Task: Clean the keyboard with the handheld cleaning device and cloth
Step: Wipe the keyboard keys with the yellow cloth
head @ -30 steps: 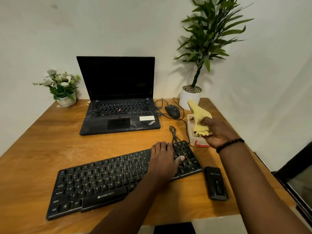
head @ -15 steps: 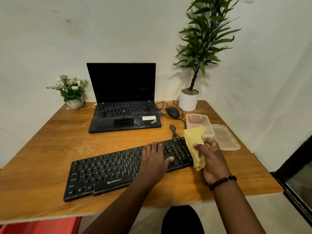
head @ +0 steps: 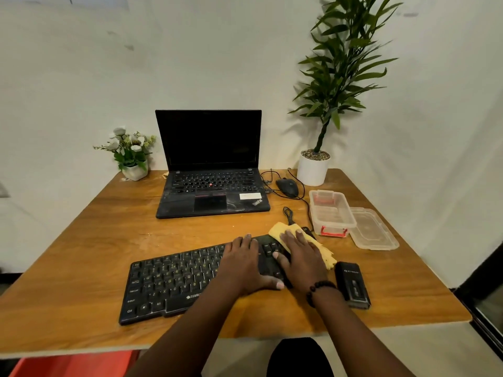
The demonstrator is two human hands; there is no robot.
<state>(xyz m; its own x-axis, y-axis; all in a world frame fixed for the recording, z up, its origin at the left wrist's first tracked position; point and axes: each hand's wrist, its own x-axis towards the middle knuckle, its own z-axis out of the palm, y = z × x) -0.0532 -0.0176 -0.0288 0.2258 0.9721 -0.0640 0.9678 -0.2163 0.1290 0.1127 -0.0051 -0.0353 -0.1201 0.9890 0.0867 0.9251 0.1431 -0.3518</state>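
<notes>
Presently my right hand [head: 302,257] lies flat, pressing the yellow cloth [head: 281,230] onto the black keyboard's [head: 174,281] right end; my left hand [head: 242,265], flat and empty-handed, steadies it.

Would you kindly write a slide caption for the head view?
Right hand presses a yellow cloth onto the keyboard while the left hand steadies it.

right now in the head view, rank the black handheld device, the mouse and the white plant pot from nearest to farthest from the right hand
From the right hand, pressing the yellow cloth on the keyboard:
1. Black handheld device, just to its right on the table.
2. Mouse, farther back beside the laptop.
3. White plant pot, at the back right corner.
</notes>
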